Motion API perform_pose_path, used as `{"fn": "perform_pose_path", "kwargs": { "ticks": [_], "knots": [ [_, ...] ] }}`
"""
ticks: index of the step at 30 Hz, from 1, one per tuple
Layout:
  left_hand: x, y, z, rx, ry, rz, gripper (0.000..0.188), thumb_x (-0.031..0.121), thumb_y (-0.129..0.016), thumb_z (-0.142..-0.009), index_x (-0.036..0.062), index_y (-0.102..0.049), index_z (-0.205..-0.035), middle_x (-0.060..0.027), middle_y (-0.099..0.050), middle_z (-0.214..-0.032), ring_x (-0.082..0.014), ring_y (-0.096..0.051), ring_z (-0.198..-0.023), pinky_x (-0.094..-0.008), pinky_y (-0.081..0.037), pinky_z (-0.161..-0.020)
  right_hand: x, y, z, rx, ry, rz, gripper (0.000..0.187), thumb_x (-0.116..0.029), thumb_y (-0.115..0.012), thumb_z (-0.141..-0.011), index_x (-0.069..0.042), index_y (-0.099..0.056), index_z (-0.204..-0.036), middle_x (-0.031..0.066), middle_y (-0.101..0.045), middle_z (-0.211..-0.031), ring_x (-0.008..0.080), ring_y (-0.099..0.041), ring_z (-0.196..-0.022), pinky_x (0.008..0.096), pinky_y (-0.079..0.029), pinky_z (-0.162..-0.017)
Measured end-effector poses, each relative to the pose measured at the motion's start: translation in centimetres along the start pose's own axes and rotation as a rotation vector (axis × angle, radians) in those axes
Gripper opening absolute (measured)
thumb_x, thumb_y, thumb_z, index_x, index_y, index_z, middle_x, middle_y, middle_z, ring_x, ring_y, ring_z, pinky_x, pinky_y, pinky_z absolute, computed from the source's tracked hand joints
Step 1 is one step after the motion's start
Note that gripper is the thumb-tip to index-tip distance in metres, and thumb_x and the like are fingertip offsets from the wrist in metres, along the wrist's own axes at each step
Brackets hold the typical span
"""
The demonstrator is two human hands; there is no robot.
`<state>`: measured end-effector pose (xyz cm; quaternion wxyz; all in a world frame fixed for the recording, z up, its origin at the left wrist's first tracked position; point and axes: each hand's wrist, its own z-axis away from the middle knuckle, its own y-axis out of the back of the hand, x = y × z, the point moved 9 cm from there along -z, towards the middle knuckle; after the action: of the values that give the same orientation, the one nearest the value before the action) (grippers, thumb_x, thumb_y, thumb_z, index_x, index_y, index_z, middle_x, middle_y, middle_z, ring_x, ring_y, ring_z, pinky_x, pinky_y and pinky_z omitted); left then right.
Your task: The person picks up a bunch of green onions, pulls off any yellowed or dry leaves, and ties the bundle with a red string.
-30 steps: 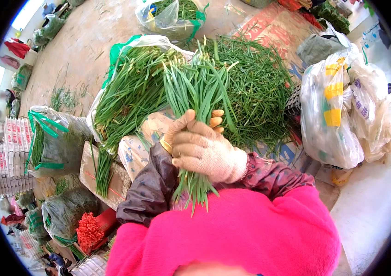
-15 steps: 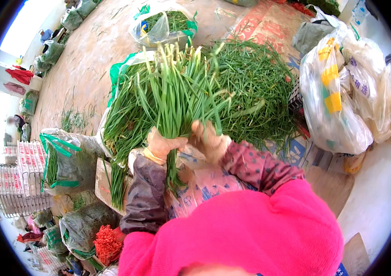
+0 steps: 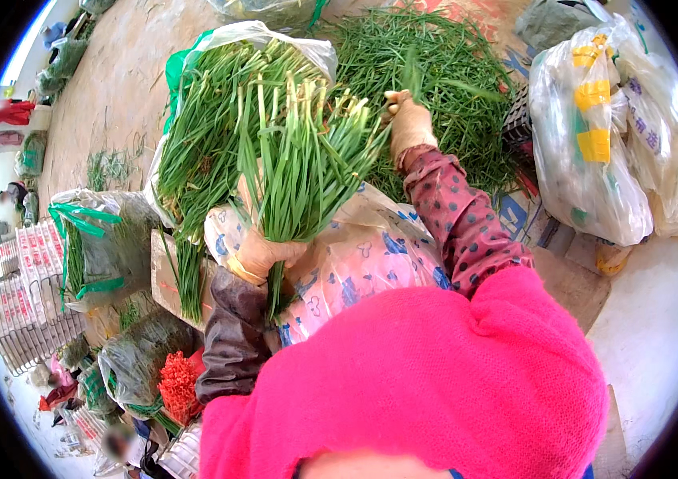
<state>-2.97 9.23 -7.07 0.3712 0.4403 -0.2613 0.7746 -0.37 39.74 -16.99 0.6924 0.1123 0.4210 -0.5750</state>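
1. Left hand [image 3: 269,251]: closed round the lower part of the green bunch [image 3: 299,184].
2. The bunch: long axis running away from the body, pale ends fanned outward.
3. Right hand [image 3: 411,126]: just right of those ends, fingers curled; cannot tell whether they pinch anything.

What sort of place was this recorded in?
Probably an indoor workroom for handling vegetables: the left hand holds a bunch of long green leaves, a heap of loose greens lies ahead, and a bag of greens stands at the left.
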Motion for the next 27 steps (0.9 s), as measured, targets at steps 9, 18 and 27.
{"fn": "perform_pose_path", "kwargs": {
  "ticks": [9, 18, 27],
  "knots": [
    [-1.4, 1.8, 2.4, 0.072, 0.074, 0.042, 0.052, -0.007, -0.074, -0.067, 0.0021, -0.062, -0.116, -0.003, -0.064, -0.085, -0.0135, -0.056, -0.065, -0.0283, -0.044, -0.058, -7.4, 4.3, -3.6, -0.144, 0.066, -0.204, 0.01, -0.019, -0.061, -0.093, -0.011, -0.064, -0.087, -0.0037, -0.047, -0.062, 0.0085, -0.038, -0.05, 0.0229, -0.029, -0.046],
    [-2.1, 1.5, 1.3, 0.104, 0.15, 0.0, 0.057, 0.0, -0.079, -0.07, 0.0011, -0.06, -0.124, -0.0066, -0.07, -0.108, -0.0138, -0.064, -0.095, -0.0302, -0.052, -0.086, -0.2, -8.7, 12.8, -0.9, 0.286, 1.167, 0.048, -0.028, -0.067, -0.084, -0.005, -0.059, -0.125, 0.0174, -0.068, -0.09, 0.0279, -0.066, -0.083, 0.034, -0.051, -0.08],
    [-2.8, 2.0, 2.7, 0.127, 0.225, -0.233, 0.068, 0.006, -0.078, -0.069, 0.0004, -0.054, -0.132, -0.0098, -0.07, -0.108, -0.0166, -0.065, -0.097, -0.0291, -0.05, -0.088, -6.7, 1.3, 2.2, -0.108, 0.22, 0.613, 0.019, -0.016, -0.054, -0.096, -0.001, -0.064, -0.103, 0.0062, -0.068, -0.077, 0.0109, -0.058, -0.059, 0.0252, -0.047, -0.054]
  ]
}}
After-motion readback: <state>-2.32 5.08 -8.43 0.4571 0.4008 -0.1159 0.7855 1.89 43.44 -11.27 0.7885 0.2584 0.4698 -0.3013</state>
